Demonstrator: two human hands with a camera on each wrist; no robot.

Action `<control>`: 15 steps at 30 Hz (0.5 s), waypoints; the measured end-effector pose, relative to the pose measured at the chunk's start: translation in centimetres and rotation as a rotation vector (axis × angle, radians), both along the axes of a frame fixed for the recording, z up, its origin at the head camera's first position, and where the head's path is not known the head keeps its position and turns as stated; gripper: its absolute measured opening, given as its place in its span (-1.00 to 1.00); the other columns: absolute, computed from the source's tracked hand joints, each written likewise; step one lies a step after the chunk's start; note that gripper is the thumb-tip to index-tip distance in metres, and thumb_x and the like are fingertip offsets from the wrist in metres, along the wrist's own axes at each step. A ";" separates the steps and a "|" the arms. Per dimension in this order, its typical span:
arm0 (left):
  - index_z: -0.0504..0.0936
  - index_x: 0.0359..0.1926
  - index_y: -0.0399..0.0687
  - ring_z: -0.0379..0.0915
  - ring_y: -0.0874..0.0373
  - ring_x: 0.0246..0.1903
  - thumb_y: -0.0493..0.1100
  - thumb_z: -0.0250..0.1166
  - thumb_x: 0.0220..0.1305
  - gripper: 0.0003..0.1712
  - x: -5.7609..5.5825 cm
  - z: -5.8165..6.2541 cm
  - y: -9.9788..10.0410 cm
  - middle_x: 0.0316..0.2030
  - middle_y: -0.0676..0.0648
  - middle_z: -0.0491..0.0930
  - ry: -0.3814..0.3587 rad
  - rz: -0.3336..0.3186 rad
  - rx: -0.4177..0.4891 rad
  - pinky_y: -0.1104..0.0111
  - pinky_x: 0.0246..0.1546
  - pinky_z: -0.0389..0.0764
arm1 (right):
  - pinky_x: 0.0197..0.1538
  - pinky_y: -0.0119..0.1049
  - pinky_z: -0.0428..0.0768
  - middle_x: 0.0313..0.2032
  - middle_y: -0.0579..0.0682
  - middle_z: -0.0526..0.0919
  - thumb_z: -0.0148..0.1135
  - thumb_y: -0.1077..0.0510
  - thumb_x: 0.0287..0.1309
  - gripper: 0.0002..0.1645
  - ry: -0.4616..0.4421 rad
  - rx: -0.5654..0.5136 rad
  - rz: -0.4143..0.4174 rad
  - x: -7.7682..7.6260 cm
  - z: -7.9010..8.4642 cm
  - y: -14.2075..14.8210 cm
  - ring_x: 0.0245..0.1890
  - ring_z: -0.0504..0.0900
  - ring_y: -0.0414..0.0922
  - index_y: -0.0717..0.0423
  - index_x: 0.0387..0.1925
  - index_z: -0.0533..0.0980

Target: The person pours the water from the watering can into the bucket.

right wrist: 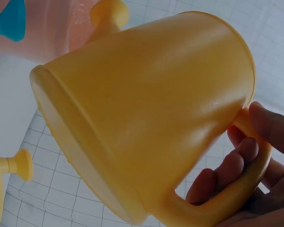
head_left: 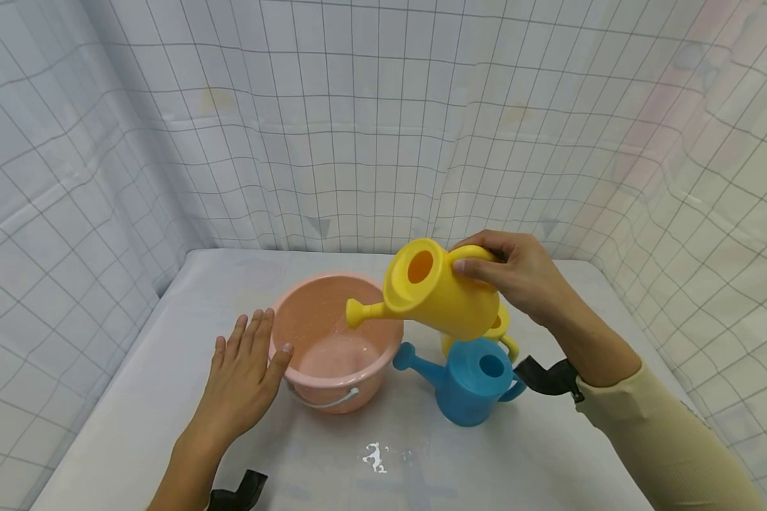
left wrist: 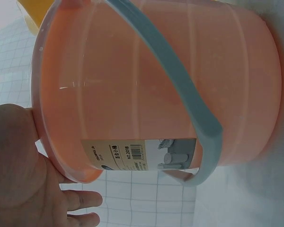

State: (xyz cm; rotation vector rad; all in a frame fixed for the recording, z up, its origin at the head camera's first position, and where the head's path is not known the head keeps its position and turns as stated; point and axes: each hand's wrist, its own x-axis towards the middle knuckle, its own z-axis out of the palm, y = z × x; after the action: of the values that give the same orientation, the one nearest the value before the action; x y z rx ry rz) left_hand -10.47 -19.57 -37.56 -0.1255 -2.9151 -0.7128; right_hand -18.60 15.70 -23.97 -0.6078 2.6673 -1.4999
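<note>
My right hand [head_left: 514,273] grips the handle of a yellow watering can [head_left: 444,298], fingers curled through the loop in the right wrist view. The can is tilted, its spout reaching over a pink bucket [head_left: 332,380]. Fine streaks of water show below the spout's head. My left hand [head_left: 246,369] has straight fingers and touches the bucket's rim on the left side, its thumb at the edge. The left wrist view shows the bucket's grey handle [left wrist: 180,85] hanging down and a paper label [left wrist: 137,154] on its wall.
A blue watering can [head_left: 469,394] stands right of the bucket, its spout pointing toward it. Behind it is a second yellow watering can [head_left: 508,342], partly hidden. A small water puddle [head_left: 375,458] lies on the white table [head_left: 332,490]. Gridded curtains [head_left: 383,128] enclose the back and sides.
</note>
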 end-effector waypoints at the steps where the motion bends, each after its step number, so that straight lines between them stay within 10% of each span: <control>1: -0.24 0.50 -0.03 -0.43 -0.22 0.48 0.26 -0.28 0.45 -0.20 0.0 0.0 0.0 0.48 -0.27 -0.16 0.000 -0.001 0.000 -0.26 0.34 -0.34 | -0.13 -0.30 0.64 -0.18 -0.03 0.67 0.28 -0.05 0.15 -0.67 0.000 0.000 0.001 0.0 0.0 0.0 -0.23 0.59 -0.06 0.01 -0.10 0.60; 15: -0.23 0.50 -0.06 -0.44 -0.23 0.48 0.25 -0.27 0.45 -0.20 0.0 0.0 0.0 0.48 -0.28 -0.16 0.007 -0.005 0.000 -0.28 0.34 -0.34 | -0.15 -0.30 0.64 -0.17 -0.02 0.67 0.26 -0.03 0.17 -0.68 -0.002 -0.005 0.007 0.0 -0.1 0.1 -0.24 0.60 -0.06 0.02 -0.09 0.59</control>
State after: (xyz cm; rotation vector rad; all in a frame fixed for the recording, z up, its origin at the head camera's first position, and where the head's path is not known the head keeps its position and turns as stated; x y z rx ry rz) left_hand -10.51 -19.56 -37.55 -0.1343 -2.9093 -0.7118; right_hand -18.64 15.81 -24.06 -0.6149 2.6577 -1.5054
